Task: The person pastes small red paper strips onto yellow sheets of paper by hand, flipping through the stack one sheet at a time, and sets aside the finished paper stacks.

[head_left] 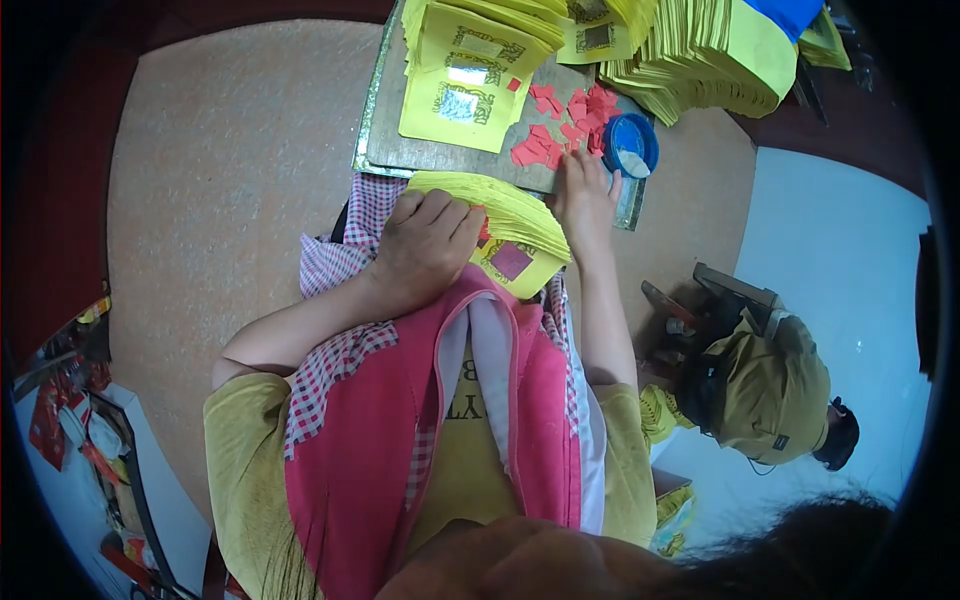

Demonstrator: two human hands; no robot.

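Note:
My left hand (430,240) is closed over a fanned stack of yellow paper sheets (515,215) on my lap. Its fingers are curled, and a bit of red paper shows beside them. The top sheet carries a dark printed pattern and a purplish square. My right hand (586,200) reaches to the board's near edge, fingers stretched toward scattered red paper pieces (538,148); whether the fingertips hold a piece I cannot make out. Close to those fingers stands a blue dish (632,135) with a whitish substance in it.
A low board (385,140) carries more yellow printed sheets (450,100) with shiny silver squares. A thick fanned pile of yellow paper (700,55) lies at the far right. Another person (775,390) in an olive top is off to the right. Cluttered shelving (110,450) stands at lower left.

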